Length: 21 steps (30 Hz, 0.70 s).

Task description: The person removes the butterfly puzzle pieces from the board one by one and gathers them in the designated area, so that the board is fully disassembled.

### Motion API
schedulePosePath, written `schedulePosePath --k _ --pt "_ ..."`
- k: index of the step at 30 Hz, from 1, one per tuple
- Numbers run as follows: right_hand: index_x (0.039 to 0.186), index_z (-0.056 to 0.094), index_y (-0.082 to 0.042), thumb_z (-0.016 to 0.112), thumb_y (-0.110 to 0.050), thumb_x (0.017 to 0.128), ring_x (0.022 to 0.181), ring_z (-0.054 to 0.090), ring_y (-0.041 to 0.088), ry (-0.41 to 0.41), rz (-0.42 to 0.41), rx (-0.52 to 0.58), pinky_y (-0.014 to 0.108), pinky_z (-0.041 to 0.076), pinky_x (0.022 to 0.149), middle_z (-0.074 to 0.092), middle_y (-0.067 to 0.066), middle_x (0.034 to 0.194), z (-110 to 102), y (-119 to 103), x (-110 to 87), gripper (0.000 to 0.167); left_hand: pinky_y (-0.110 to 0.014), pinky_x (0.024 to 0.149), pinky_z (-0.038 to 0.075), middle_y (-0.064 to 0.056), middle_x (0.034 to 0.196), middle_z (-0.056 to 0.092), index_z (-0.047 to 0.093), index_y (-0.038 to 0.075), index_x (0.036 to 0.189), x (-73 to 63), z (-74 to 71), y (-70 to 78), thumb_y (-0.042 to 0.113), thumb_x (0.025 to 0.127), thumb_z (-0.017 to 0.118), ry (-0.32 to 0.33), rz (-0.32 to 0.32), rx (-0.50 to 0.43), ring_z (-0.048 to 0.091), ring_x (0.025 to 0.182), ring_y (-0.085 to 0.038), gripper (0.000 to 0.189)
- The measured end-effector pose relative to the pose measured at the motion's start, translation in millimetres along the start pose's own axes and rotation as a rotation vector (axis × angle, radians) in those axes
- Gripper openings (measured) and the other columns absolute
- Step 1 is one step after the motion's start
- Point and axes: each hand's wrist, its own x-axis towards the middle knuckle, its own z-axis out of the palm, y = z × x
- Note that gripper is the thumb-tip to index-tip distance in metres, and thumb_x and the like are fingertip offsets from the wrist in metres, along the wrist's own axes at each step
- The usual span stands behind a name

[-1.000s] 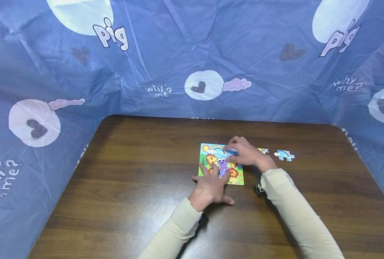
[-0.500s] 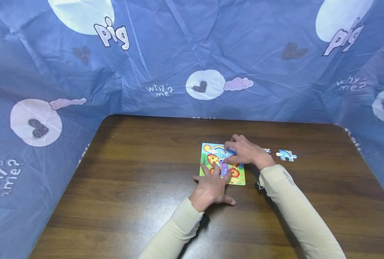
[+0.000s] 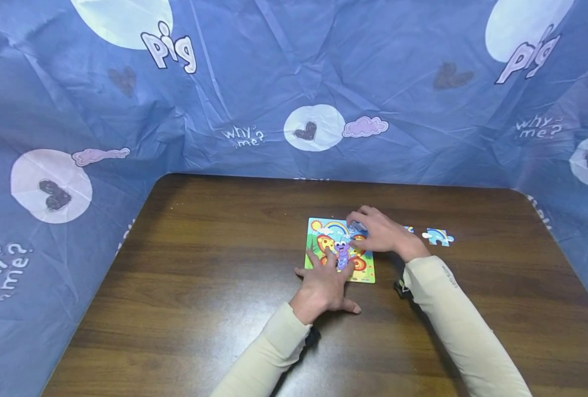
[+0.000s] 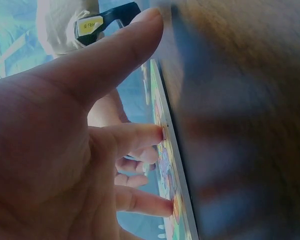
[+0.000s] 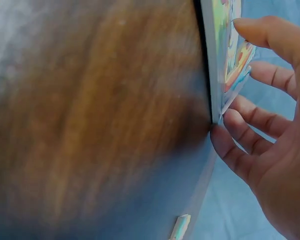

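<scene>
A square jigsaw puzzle (image 3: 312, 238) with a butterfly, sun and rainbow lies on the table. My left hand (image 3: 321, 286) rests on its near left part with fingers spread; in the left wrist view, fingertips touch the picture. Over the far right corner is my right hand (image 3: 380, 231), its fingers bent. The right wrist view shows it holding a puzzle piece (image 5: 241, 72) with orange and blue print, tilted up from the board, thumb and fingers around its edges. Other fingertips touch the board's corner. The hand hides part of that corner in the head view.
To the right lies a loose rainbow puzzle piece (image 3: 438, 237). Another loose piece (image 3: 409, 229) shows partly behind my right wrist. The brown wooden table (image 3: 199, 264) meets a blue printed cloth (image 3: 254, 82) at its back and sides.
My right hand has shifted slightly right, and its thumb has drawn back from the butterfly's face. The left hand stays in place on the puzzle.
</scene>
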Motion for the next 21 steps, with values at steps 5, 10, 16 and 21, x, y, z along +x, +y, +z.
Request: schedulePosePath --k 5,10,16,21 --pt "0.123 0.062 -0.018 0.079 -0.033 0.081 0.113 0.057 0.032 -0.001 0.024 0.014 0.053 0.052 0.096 0.058 0.012 0.123 0.9 0.3 -2.6 0.048 -0.069 0.092 0.051 -0.017 0.162 0.030 0.031 0.044 0.154 0.3 1.1 0.3 0.081 0.068 0.070 0.007 0.000 -0.009 0.032 0.144 -0.056 0.101" --pt "0.123 0.062 -0.018 0.078 -0.032 0.082 0.115 0.057 0.033 0.008 0.018 0.015 0.055 0.051 0.098 0.058 0.012 0.123 1.0 0.8 -4.0 0.046 -0.068 0.092 0.052 -0.017 0.162 0.030 0.031 0.044 0.154 0.6 1.2 0.2 0.081 0.068 0.070 0.007 -0.002 -0.011 0.032 0.144 -0.056 0.101" --pt "0.125 0.062 -0.016 0.079 -0.031 0.082 0.117 0.057 0.032 0.018 0.023 0.042 0.053 0.050 0.100 0.061 0.011 0.122 1.0 0.5 -5.1 0.048 -0.069 0.092 0.051 -0.017 0.163 0.030 0.031 0.044 0.154 0.3 1.0 -0.6 0.081 0.068 0.070 0.002 -0.003 -0.017 0.031 0.144 -0.056 0.101" --pt "0.129 0.059 -0.003 0.080 -0.026 0.079 0.106 0.060 0.029 0.064 0.009 0.072 0.048 0.051 0.096 0.063 0.014 0.114 2.5 1.7 -4.0 0.059 -0.069 0.092 0.051 -0.017 0.163 0.030 0.031 0.045 0.154 0.9 1.0 -0.9 0.080 0.068 0.070 -0.001 -0.004 -0.019 0.031 0.145 -0.056 0.102"
